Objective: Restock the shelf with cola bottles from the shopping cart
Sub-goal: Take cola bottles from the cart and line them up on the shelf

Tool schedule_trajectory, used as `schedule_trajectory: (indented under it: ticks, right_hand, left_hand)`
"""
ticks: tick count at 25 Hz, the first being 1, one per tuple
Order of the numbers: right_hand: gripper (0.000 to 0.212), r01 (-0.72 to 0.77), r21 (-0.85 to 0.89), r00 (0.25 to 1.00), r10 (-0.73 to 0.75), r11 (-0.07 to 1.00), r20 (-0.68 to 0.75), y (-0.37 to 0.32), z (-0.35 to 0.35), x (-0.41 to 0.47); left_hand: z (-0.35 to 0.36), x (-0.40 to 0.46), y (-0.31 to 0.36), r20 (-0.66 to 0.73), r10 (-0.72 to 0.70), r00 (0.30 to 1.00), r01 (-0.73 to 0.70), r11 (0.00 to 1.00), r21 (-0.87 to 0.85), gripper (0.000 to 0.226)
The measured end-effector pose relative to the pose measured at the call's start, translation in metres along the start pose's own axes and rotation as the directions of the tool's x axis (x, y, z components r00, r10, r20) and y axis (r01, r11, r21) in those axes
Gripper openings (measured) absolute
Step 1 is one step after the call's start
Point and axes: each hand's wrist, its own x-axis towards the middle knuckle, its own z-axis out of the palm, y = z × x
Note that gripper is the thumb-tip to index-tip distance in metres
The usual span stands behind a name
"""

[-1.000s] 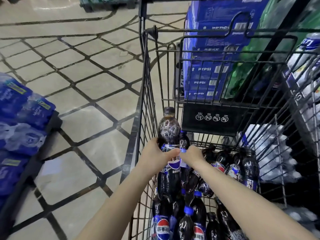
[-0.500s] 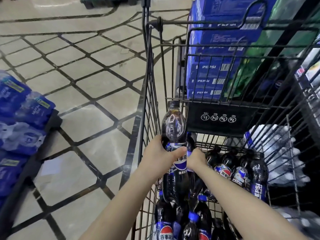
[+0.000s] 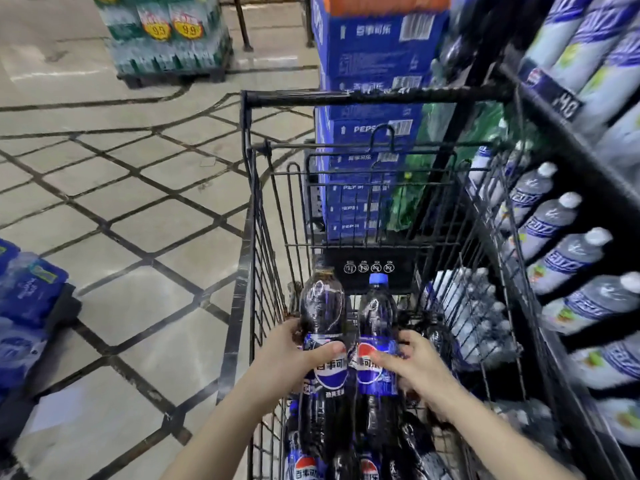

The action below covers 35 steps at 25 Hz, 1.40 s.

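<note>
Two dark cola bottles stand upright above the black wire shopping cart. My left hand is wrapped around the label of the black-capped cola bottle. Beside it, my right hand grips the blue-capped cola bottle at its label. The two bottles almost touch. More cola bottles lie in the cart below my hands. The shelf rises on the right, close to the cart.
The shelf rows hold clear bottles with white caps. Blue Pepsi cartons are stacked beyond the cart. A pallet of green-wrapped water packs stands far left, and blue water packs sit at the left edge. Tiled floor spreads left.
My right hand has lifted a blue-capped bottle out of the pile beside the left one. Both bottles now stand higher, and the view has tilted up, showing the shelf on the right.
</note>
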Motion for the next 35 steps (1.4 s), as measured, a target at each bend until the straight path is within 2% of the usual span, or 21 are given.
schedule_trajectory:
  ticks: [1,2,4,5,6,9,10,11,13,15,17,20,24,27,30,32,35]
  right_hand:
    - [0.097,0.023,0.015,1.0,-0.023,1.0,0.003,0.001,-0.006,-0.013]
    - [0.095,0.04,0.041,0.999,-0.04,0.998,0.001,-0.002,-0.012,-0.034]
    - [0.059,0.093,0.102,0.996,-0.094,0.99,0.003,-0.008,-0.02,-0.079]
    - [0.049,0.125,0.115,0.992,-0.125,0.985,-0.011,-0.008,-0.024,-0.1]
    - [0.045,0.144,0.123,0.989,-0.142,0.982,-0.028,-0.009,-0.028,-0.124]
    - [0.04,0.208,0.148,0.977,-0.197,0.967,-0.086,-0.006,-0.038,-0.188]
    - [0.038,0.217,0.161,0.972,-0.198,0.963,-0.126,-0.003,-0.04,-0.214]
    - [0.037,0.235,0.184,0.965,-0.207,0.954,-0.16,0.0,-0.044,-0.238]
    - [0.041,0.273,0.217,0.948,-0.223,0.937,-0.228,0.012,-0.05,-0.289]
    - [0.056,0.3,0.252,0.925,-0.216,0.92,-0.311,0.029,-0.057,-0.336]
    - [0.075,0.316,0.294,0.907,-0.196,0.902,-0.374,0.047,-0.065,-0.38]
    - [0.067,0.352,0.353,0.88,-0.178,0.867,-0.441,0.073,-0.078,-0.449]
    - [0.086,0.404,0.358,0.811,-0.149,0.842,-0.565,0.115,-0.093,-0.543]
    - [0.076,0.432,0.365,0.764,-0.12,0.825,-0.634,0.147,-0.099,-0.607]
    - [0.08,0.456,0.363,0.69,-0.066,0.812,-0.72,0.19,-0.097,-0.675]
    - [0.076,0.473,0.364,0.654,-0.043,0.802,-0.755,0.223,-0.093,-0.723]
    - [0.066,0.482,0.37,0.625,-0.015,0.794,-0.781,0.269,-0.083,-0.787]
  left_hand:
    - [0.002,-0.01,0.004,0.014,-0.001,1.0,0.001,1.0,-0.006,0.091]
    - [0.006,-0.023,0.01,0.033,0.002,0.999,-0.002,1.0,-0.019,0.086]
    - [0.012,-0.053,0.019,0.068,0.015,0.998,-0.013,0.999,-0.038,0.059]
    - [0.015,-0.071,0.025,0.089,0.03,0.996,-0.027,0.999,-0.035,0.052]
    - [0.018,-0.088,0.029,0.118,0.049,0.992,-0.047,0.999,-0.019,0.054]
    - [0.027,-0.128,0.033,0.189,0.11,0.976,-0.12,0.992,0.045,0.104]
    - [0.032,-0.146,0.036,0.209,0.122,0.97,-0.136,0.989,0.055,0.112]
    - [0.038,-0.165,0.041,0.236,0.131,0.963,-0.149,0.987,0.061,0.112]
    - [0.052,-0.203,0.049,0.298,0.14,0.944,-0.165,0.984,0.06,0.093]
    - [0.067,-0.233,0.054,0.371,0.133,0.919,-0.179,0.98,0.092,0.074]
    - [0.084,-0.257,0.057,0.458,0.129,0.88,-0.197,0.975,0.105,0.061]
    - [0.119,-0.289,0.06,0.594,0.121,0.795,-0.227,0.968,0.106,0.059]
    - [0.18,-0.344,0.062,0.76,0.092,0.643,-0.293,0.947,0.133,0.047]
    - [0.224,-0.387,0.058,0.841,0.074,0.536,-0.342,0.93,0.136,0.042]
    - [0.27,-0.44,0.044,0.896,0.031,0.443,-0.366,0.919,0.149,0.045]
    - [0.301,-0.479,0.027,0.92,-0.007,0.391,-0.377,0.911,0.167,0.051]
    - [0.34,-0.534,-0.003,0.941,-0.035,0.338,-0.378,0.91,0.169,0.047]
